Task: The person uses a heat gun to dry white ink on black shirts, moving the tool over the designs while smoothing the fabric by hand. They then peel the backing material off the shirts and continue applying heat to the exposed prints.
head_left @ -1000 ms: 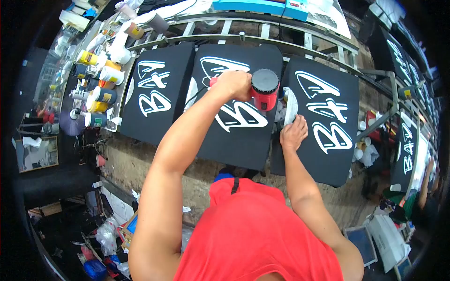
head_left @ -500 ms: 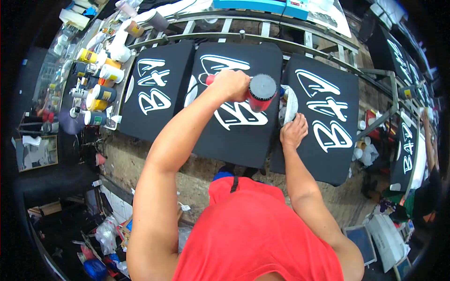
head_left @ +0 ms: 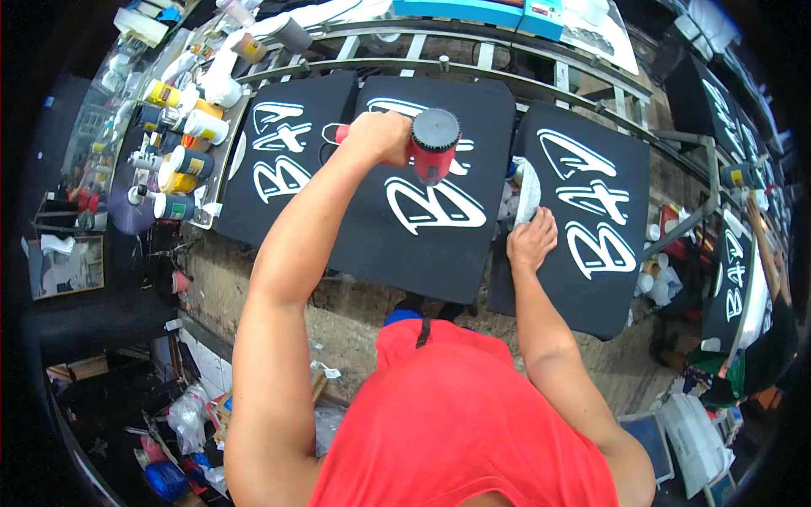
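My left hand (head_left: 381, 138) is wrapped around the handle of a red heat gun (head_left: 432, 160) with a round black end, held above the middle black fabric panel (head_left: 405, 262). White "BAD" lettering (head_left: 435, 205) shows on that panel, partly hidden by my hand and the heat gun. My right hand (head_left: 530, 239) is at the left edge of the right black panel (head_left: 549, 296). Its fingers are closed at the lower end of a grey-white curved piece (head_left: 528, 193), whose exact kind I cannot make out. The left black panel (head_left: 253, 220) bears the same lettering.
Paint tubs (head_left: 205, 127) and bottles crowd the bench at left. A metal rail frame (head_left: 486, 56) runs behind the panels, with a blue machine (head_left: 473, 10) beyond it. Another person's arm (head_left: 767, 245) is at far right near more printed panels. Plastic bags (head_left: 190, 414) lie lower left.
My left hand and the heat gun have moved left over the middle panel, uncovering more of its lower letters. My right hand has stayed at the right panel's edge.
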{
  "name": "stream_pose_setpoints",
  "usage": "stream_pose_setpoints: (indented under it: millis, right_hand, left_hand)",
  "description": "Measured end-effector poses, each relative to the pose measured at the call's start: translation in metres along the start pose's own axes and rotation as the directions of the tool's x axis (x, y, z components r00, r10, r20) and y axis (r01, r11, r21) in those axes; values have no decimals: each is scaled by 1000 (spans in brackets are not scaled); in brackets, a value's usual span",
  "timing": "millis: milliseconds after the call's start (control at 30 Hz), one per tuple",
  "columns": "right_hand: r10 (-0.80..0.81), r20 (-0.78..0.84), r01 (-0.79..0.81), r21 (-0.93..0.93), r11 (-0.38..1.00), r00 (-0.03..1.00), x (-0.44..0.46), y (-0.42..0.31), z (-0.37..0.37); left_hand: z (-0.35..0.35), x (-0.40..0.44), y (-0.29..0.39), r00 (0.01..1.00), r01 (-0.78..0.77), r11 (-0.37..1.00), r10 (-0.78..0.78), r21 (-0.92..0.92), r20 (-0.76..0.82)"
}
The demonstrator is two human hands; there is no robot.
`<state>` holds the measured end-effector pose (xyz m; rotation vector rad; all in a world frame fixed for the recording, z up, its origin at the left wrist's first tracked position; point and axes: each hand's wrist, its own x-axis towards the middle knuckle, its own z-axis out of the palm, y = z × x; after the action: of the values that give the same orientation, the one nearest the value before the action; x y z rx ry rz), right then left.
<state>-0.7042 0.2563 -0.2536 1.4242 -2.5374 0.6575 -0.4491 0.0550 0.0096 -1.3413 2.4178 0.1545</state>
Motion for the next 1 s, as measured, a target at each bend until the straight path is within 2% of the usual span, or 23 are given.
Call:
stream_pose_setpoints:
  millis: [200, 300, 533, 667, 733, 867, 1000]
  right_hand:
    - [-9, -15, 9, -11, 1000, 1000, -1, 2, 2]
    - [-16, -21, 16, -9, 1000, 1000, 0, 1, 2]
    - [-9, -9, 9, 1, 1000, 1000, -1, 0, 0]
    - [-20, -30, 20, -16, 1000, 999, -1, 1, 2]
    - [-26, -26, 25, -17, 1000, 999, -1, 1, 1]
    - [-31, -37, 31, -12, 999, 999, -2, 1, 1]
    - [-38, -46, 37, -13, 999, 998, 0, 0, 2]
  left_hand:
    - [17, -13, -6, 998, 58, 998, -57, -28, 5]
    - [26, -23, -3, 999, 19, 998, -17, -60, 34]
    - [34, -36, 16, 993, -116, 976, 111, -185, -37]
    - [36, -36, 10, 998, -48, 982, 39, -185, -51]
    - [31, -40, 1, 999, -24, 993, 29, -118, 41]
    - [40, -38, -18, 997, 26, 991, -35, -133, -63]
    - [29, -41, -30, 998, 64, 995, -64, -73, 0]
